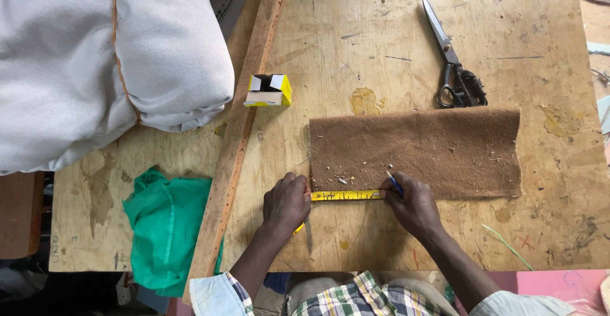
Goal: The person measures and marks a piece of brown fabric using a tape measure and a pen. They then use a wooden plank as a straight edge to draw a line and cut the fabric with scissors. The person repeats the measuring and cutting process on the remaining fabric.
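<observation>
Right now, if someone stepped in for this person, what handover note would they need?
Left hand: presses the yellow tape measure flat at the left end of the brown fabric piece.
Right hand: holds a blue pen, tip on the fabric at the tape's far end.
Tape lies along the fabric's near edge.
Scissors lie untouched beyond the fabric.
Done: tape laid out. No pen mark is visible yet; fabric uncut.

scarred plywood counter (413, 30) fills the view, stained and scratched, lit evenly by soft daylight. a long wooden batten (244, 119) runs diagonally across it. at the far left edge a darker wooden surface (19, 214) sits lower, and pink flooring (553, 284) shows beyond the near edge at bottom right.
</observation>
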